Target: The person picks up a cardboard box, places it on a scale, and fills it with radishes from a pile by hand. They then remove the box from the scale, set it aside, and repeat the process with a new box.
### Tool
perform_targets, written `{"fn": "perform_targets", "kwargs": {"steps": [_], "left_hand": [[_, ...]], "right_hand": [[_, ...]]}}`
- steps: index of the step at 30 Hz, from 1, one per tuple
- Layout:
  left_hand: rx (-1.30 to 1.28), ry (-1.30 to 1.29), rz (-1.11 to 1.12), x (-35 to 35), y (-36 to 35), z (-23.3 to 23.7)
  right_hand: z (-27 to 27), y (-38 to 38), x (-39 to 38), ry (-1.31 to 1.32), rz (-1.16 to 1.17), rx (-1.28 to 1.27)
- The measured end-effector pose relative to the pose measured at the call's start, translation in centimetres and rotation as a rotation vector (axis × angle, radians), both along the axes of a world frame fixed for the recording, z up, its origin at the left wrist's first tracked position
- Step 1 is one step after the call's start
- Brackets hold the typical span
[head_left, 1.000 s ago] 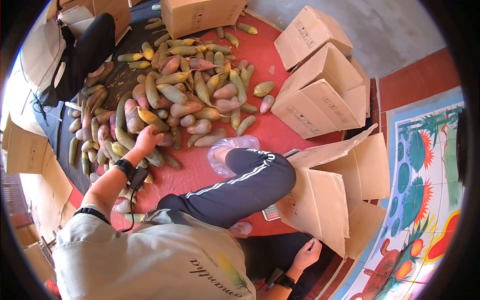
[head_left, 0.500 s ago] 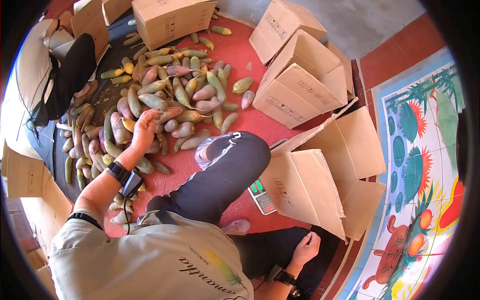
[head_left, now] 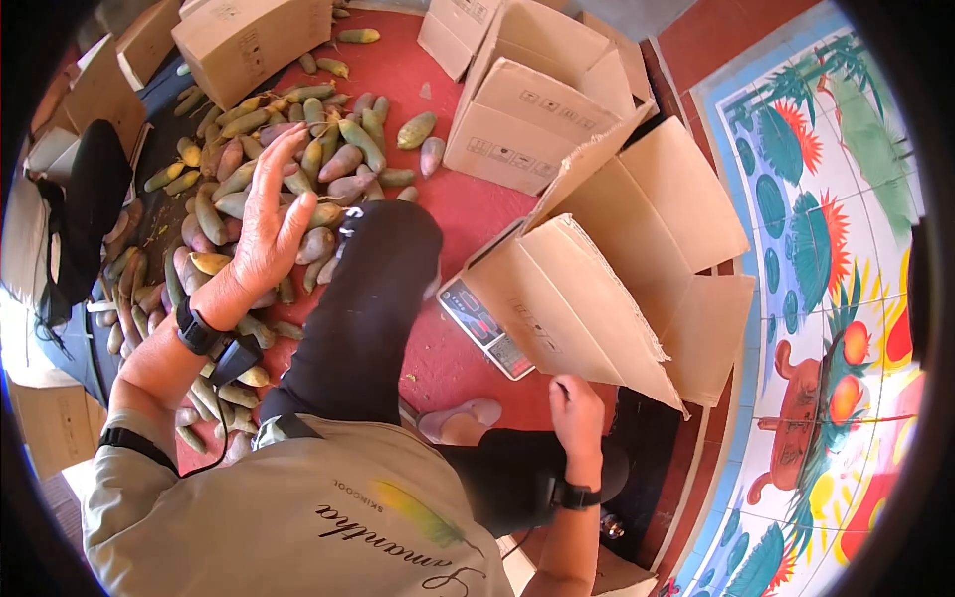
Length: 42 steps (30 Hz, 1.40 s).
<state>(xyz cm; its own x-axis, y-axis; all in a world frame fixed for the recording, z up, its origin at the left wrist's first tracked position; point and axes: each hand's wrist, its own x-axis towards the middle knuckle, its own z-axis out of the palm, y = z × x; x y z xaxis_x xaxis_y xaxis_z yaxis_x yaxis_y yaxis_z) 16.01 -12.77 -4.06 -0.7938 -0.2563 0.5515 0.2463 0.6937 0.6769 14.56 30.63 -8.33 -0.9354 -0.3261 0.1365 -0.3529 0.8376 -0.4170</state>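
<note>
My left hand is raised above a heap of green and purplish radishes, its fingers stretched out and the thumb apart. It holds nothing. My right hand is curled closed just below the near lower edge of an open cardboard box; I see nothing in it. That box stands tilted in view with its flaps up, on or against a digital scale whose keypad sticks out on the left. Part of the scale is hidden under the box.
More open cardboard boxes stand at the back right, and another box sits behind the heap. Two loose radishes lie near the boxes on the red floor. A tiled wall with painted pictures borders the right side.
My left hand has lifted and its fingers have straightened. My right hand has moved from my knee up towards the box. The view has turned right, and more of the scale shows.
</note>
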Motion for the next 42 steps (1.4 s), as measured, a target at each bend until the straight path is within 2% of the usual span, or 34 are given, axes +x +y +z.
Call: {"fn": "perform_targets", "kwargs": {"steps": [1,2,4,8,10,13,15,19,21,23,26,29,30,32,33,35,39,41,42], "left_hand": [[-0.104,0.020,-0.055,-0.6,0.5,0.4],[-0.104,0.013,-0.063,-1.1,1.0,0.8],[-0.314,0.046,-0.165,-2.0,1.9,1.6],[-0.411,0.002,-0.279,-3.4,2.1,1.1],[-0.423,-0.010,-0.304,-3.8,2.3,0.7],[-0.405,-0.058,-0.302,-4.4,2.8,0.1],[-0.387,-0.077,-0.308,-4.8,3.5,-0.4],[-0.288,-0.106,-0.418,-6.9,6.0,-0.8],[-0.294,-0.125,-0.466,-7.8,7.2,-1.0],[-0.331,-0.130,-0.492,-8.5,8.2,-1.2],[-0.288,-0.134,-0.546,-9.5,8.4,-2.6],[-0.348,-0.084,-0.570,-10.2,9.0,-3.6],[-0.359,-0.086,-0.571,-10.3,9.3,-3.7],[-0.377,-0.071,-0.592,-10.5,9.8,-3.9],[-0.403,-0.055,-0.583,-10.5,10.0,-3.9],[-0.430,-0.021,-0.569,-10.7,10.0,-4.2],[-0.545,0.031,-0.507,-10.6,9.5,-4.3],[-0.599,0.039,-0.470,-10.6,9.1,-4.4],[-0.610,0.038,-0.467,-10.6,8.9,-4.4]], "right_hand": [[-1.2,-0.5,-0.6,-0.045,0.047,-0.004],[-2.4,-0.9,-1.1,-0.091,0.096,-0.010],[-4.3,-1.9,-2.0,-0.166,0.136,0.018],[-6.5,-2.7,-2.2,-0.313,0.244,0.020],[-6.3,-2.4,-2.3,-0.338,0.206,-0.026],[-4.7,-1.4,-2.0,-0.346,0.120,-0.040],[-2.6,-1.4,-1.6,-0.300,0.060,-0.243],[1.2,-1.8,-0.6,-0.207,-0.024,-0.269],[2.9,-2.4,0.1,-0.098,0.074,-0.331],[5.6,-3.6,0.6,-0.187,0.088,-0.540],[10.1,-5.4,0.6,-0.015,0.235,-0.708],[12.6,-7.2,1.6,0.463,0.257,-0.588],[13.3,-7.9,2.0,0.470,0.238,-0.579],[14.5,-9.5,2.9,0.772,0.190,-0.616],[15.1,-9.8,3.1,0.779,0.182,-0.611],[16.2,-10.1,3.7,0.906,0.340,-0.664],[16.8,-10.2,4.6,0.925,0.273,-0.619],[16.2,-11.0,3.2,1.359,0.118,-0.611],[16.1,-10.8,3.3,1.299,0.145,-0.644]]}}
